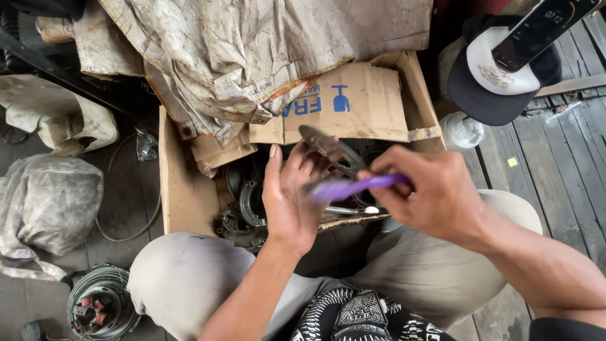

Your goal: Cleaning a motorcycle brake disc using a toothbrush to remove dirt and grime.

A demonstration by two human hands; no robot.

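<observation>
A purple-handled brush [356, 186], blurred with motion, lies across the middle of the view, its handle pinched in the clenched fingers of the right hand [429, 196] and its far end meeting the left hand [293, 196]. The left hand is held palm toward the camera, its fingers curled up around a thin, dark, grimy metal part [331, 151] that slants up to the left above the fingertips; what kind of part it is cannot be told. The brush head seems to rest against this piece or against the fingers just below it, and the blur hides which. The metal looks dull and dirty along all of its visible length, so any brushing appears early or only partly done, though that is only a judgement from its colour. Both hands hover over an open cardboard box [183, 183] on the plank floor [555, 164], between the person's bent knees in pale trousers [189, 278]. Dark round machine parts [243, 202] fill the bottom of the box, and a stained cloth [240, 57] drapes over its far flaps. At lower left a round motor housing with copper windings [101, 306] sits on the floor, well apart from the hands, near crumpled grey sacks [50, 202]. At upper right a black and white cap [499, 76] lies with a phone [543, 28] resting on it.
</observation>
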